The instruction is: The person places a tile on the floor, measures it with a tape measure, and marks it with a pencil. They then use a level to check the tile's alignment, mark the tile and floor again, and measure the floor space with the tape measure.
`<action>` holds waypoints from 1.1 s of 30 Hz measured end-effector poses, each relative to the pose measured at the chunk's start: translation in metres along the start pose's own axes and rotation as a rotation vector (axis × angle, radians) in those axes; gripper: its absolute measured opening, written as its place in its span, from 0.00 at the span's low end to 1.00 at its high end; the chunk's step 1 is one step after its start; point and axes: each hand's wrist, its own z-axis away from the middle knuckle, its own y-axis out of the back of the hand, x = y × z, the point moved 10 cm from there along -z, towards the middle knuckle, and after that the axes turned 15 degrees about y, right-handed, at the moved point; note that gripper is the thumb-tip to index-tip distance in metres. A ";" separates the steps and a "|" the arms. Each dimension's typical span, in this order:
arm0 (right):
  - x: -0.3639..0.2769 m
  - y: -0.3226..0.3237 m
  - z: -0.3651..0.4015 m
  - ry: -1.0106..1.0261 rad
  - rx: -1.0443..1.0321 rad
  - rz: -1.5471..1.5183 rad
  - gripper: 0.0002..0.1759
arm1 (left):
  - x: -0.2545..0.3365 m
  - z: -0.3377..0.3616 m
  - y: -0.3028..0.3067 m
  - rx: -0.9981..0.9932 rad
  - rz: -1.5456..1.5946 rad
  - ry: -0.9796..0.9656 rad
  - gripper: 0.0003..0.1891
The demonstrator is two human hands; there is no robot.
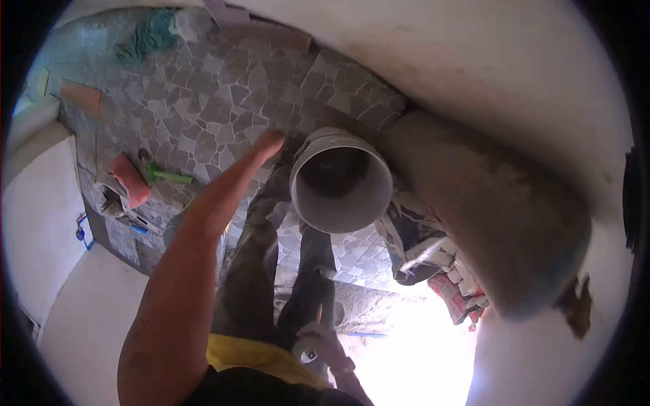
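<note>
A pale grey bucket (342, 220) stands in front of my legs, its open mouth towards me. Dark grey material (335, 172) lies in its bottom. My left hand (272, 142) reaches down beside the bucket's left side. Its fingers look closed, but their tips and whatever they grip are hidden. Low in the view, close to my body, my right hand (321, 337) is in shadow. It appears closed around a pale, round-ended object (309, 353) with a dark middle. A thin brown stick-like piece (319, 312) shows by it; I cannot make out its kind.
Stone-patterned tiles (196, 122) cover the floor. At left lie a green-handled tool (169, 176), a red piece (128, 179) and an open sack (110, 199). A large brown-grey board or slab (494, 203) leans at right, beside red-and-white bags (450, 294). Green cloth (149, 34) lies far left.
</note>
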 end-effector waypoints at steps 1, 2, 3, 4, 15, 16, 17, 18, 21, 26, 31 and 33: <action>-0.003 -0.004 -0.011 -0.061 -0.036 -0.062 0.10 | 0.023 -0.027 0.011 0.068 0.120 0.080 0.22; -0.015 0.000 -0.026 -0.050 -0.036 -0.055 0.10 | 0.029 -0.070 0.010 0.089 0.227 0.164 0.31; -0.030 0.006 -0.046 -0.038 -0.032 -0.047 0.10 | 0.047 -0.102 0.015 0.195 0.300 0.059 0.35; -0.047 0.014 -0.065 -0.023 -0.025 -0.036 0.10 | 0.054 -0.132 0.017 0.233 0.410 0.036 0.37; -0.256 0.154 -0.321 0.544 0.215 1.035 0.10 | 0.030 -0.229 -0.026 0.000 1.189 0.354 0.28; -0.258 0.152 -0.332 0.544 0.185 1.051 0.10 | 0.032 -0.226 -0.022 -0.004 1.173 0.321 0.29; -0.259 0.148 -0.337 0.542 0.159 1.068 0.11 | 0.034 -0.220 -0.020 -0.013 1.157 0.289 0.29; -0.259 0.140 -0.341 0.541 0.114 1.100 0.11 | 0.035 -0.219 -0.020 -0.023 1.143 0.258 0.29; -0.258 0.113 -0.355 0.525 0.008 1.145 0.12 | 0.032 -0.218 -0.024 -0.110 1.162 0.092 0.30; -0.259 0.111 -0.391 0.543 0.018 1.157 0.11 | 0.076 -0.132 -0.002 -0.252 1.252 0.058 0.30; -0.283 0.104 -0.399 0.583 0.058 1.160 0.10 | 0.103 -0.084 0.004 -0.332 1.187 -0.022 0.31; -0.286 0.094 -0.390 0.576 0.050 1.126 0.10 | 0.109 -0.075 0.013 -0.351 1.128 -0.100 0.31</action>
